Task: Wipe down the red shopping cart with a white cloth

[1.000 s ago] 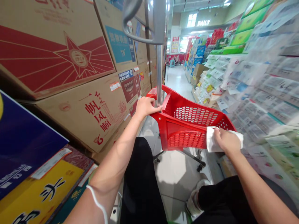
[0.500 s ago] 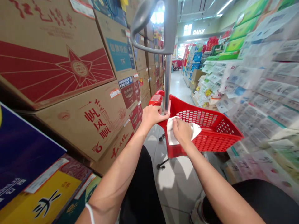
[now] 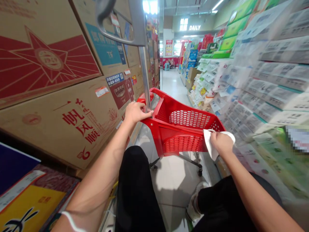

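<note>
A red plastic shopping cart (image 3: 183, 141) with perforated sides stands on the floor before me, seen from its side. My left hand (image 3: 136, 112) is closed on the cart's near left corner, beside the base of the grey metal pole (image 3: 145, 74). The thumb points right along the rim, while the fingertips are partly hidden. In my right hand (image 3: 222, 143) is a crumpled white cloth (image 3: 210, 149), pressed against the upper rim near the basket's right end. Parts of the cloth stick out on both sides of the fist.
Stacked cardboard boxes (image 3: 55, 125) rise close on the left. On the right stand packs of paper goods (image 3: 260, 93). A tiled aisle (image 3: 171, 77) runs away between them. A grey looped handle (image 3: 120, 40) tops the pole. Cart wheels (image 3: 200, 169) rest near my shoe (image 3: 193, 206).
My right hand has slid the cloth rightward along the rim, from beside the pole to the far end. The left hand stays on the corner. The view has turned right.
</note>
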`<state>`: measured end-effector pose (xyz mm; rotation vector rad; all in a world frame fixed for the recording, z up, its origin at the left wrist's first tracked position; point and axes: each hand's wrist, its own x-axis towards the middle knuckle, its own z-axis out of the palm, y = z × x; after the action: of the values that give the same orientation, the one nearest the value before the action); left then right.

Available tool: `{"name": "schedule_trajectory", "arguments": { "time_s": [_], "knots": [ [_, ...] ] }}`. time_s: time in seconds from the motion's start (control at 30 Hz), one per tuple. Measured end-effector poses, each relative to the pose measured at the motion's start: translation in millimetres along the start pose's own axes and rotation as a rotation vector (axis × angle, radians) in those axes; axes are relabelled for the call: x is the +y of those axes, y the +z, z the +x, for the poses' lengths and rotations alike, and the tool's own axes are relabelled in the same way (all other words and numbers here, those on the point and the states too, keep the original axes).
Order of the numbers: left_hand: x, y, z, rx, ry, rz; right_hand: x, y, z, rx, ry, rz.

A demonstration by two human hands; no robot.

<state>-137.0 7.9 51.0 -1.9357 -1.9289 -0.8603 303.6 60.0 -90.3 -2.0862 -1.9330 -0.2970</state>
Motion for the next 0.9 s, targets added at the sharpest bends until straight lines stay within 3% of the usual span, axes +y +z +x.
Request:
{"name": "schedule_trajectory", "arguments": {
  "time_s": [0.1, 0.33, 0.43, 0.53, 0.63, 0.8, 0.9],
  "knots": [
    [8, -1, -3, 0.005, -0.005, 0.021, -23, -6, -1, 0.009, 0.032, 0.027],
    [41, 7, -9, 0.046, -0.042, 0.047, -179, -51, -23, 0.052, -0.213, 0.226],
    [47, 10, -9, 0.046, -0.035, 0.029, -209, -61, -27, 0.067, -0.263, 0.290],
    [41, 8, -7, 0.031, -0.027, 0.021, -188, -53, -24, 0.061, -0.340, 0.271],
    [26, 4, -4, 0.016, -0.024, 0.010, -130, -35, -20, 0.078, -0.360, 0.192],
    [-3, 0, 2, -0.036, -0.001, 0.003, -21, -6, -20, 0.100, -0.249, 0.012],
    [-9, -2, 2, -0.042, -0.016, 0.032, 2, -2, -24, 0.118, -0.140, -0.005]
  ]
}}
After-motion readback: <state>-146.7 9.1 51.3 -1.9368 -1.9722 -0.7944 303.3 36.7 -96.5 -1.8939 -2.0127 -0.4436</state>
